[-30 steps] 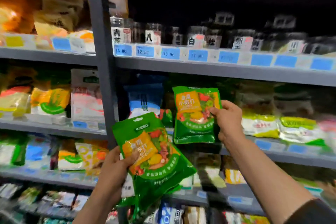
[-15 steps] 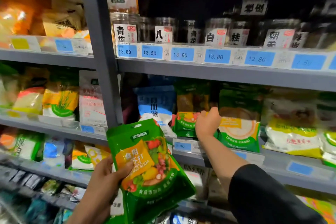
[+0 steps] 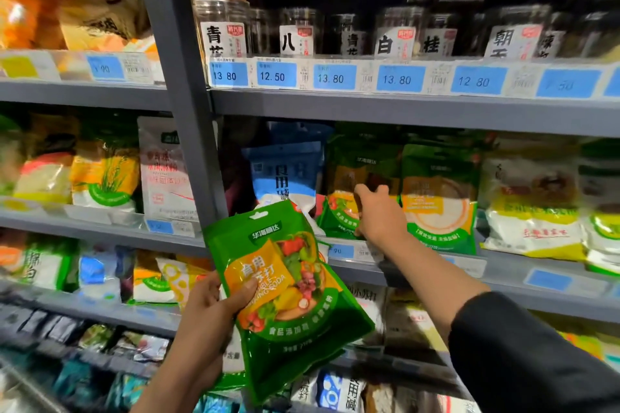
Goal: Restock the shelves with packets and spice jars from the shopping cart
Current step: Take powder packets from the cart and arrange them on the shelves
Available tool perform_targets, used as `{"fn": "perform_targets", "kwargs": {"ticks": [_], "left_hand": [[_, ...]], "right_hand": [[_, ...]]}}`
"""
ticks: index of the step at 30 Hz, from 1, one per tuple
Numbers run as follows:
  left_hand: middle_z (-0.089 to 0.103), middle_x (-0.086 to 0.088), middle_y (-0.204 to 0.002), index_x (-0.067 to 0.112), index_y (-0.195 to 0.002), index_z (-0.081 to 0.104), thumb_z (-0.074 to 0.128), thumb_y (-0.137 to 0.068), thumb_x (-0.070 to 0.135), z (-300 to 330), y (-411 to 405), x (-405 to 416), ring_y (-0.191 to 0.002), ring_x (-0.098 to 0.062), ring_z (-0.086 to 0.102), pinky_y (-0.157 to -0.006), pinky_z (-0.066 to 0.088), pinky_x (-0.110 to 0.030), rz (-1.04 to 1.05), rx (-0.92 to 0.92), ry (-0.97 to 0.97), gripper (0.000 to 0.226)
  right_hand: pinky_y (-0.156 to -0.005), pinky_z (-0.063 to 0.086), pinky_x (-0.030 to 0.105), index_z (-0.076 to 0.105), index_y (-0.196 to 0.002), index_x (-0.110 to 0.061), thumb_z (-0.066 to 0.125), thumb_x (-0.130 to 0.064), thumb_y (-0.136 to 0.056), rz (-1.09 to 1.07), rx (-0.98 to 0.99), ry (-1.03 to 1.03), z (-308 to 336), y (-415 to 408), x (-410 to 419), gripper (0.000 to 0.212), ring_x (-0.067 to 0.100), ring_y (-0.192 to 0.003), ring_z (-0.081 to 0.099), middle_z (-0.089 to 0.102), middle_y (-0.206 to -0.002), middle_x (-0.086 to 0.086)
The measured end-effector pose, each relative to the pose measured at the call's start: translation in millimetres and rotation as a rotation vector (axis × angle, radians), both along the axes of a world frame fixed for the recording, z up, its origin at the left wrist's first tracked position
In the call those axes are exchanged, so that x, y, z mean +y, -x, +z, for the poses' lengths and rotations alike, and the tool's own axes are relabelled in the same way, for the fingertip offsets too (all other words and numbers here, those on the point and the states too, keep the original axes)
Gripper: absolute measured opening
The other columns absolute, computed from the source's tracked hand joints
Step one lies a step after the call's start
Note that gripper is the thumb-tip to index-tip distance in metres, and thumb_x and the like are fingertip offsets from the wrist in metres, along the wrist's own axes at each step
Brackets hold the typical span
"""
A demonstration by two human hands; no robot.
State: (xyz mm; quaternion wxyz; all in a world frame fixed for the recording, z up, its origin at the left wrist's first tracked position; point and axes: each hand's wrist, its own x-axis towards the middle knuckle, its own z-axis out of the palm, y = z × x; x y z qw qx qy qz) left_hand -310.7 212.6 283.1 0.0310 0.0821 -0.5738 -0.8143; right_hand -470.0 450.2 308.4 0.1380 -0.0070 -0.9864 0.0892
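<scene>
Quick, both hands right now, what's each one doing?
Left hand: closed, holding a green packet.
Right hand: on a shelved green packet; grip cannot be told.

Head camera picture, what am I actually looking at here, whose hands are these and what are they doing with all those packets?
There is no machine here. One camera is worn on a person's head and looks forward and down, so you see that person's own two bare hands in front of grey shop shelves.

The left hand holds a green baking soda packet, with the thumb across its front. More green packets appear to be stacked behind it.

The right hand, in a dark sleeve, reaches to the middle shelf and rests on a matching green packet that stands there between a blue packet and a green and white packet.

On the shelf above stand spice jars over blue price tags.
</scene>
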Motion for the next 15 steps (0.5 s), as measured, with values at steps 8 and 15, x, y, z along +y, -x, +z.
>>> {"fn": "perform_targets", "kwargs": {"ticks": [8, 15], "left_hand": [[0.072, -0.017, -0.106, 0.001, -0.115, 0.058, 0.071, -0.070, 0.010, -7.6, -6.2, 0.6, -0.092, -0.034, 0.071, -0.071, 0.061, -0.043, -0.023, 0.017, -0.034, 0.048], [0.075, -0.014, -0.098, 0.007, -0.102, 0.067, 0.071, -0.072, 0.010, -9.7, -7.4, 12.5, -0.089, -0.030, 0.072, -0.079, 0.057, -0.046, -0.016, 0.097, 0.061, 0.030]], "right_hand": [[-0.075, 0.047, 0.037, 0.055, -0.111, -0.009, 0.069, -0.022, -0.084, 0.052, 0.230, 0.028, 13.5, -16.3, -11.7, 0.033, 0.029, -0.101, 0.055, 0.053, -0.109, 0.012], [-0.056, 0.031, 0.024, 0.048, -0.063, -0.017, 0.078, -0.057, -0.061, 0.206, -0.459, 0.654, 39.3, -108.1, -31.8, 0.051, 0.017, -0.063, 0.045, 0.043, -0.066, 0.007]]}}
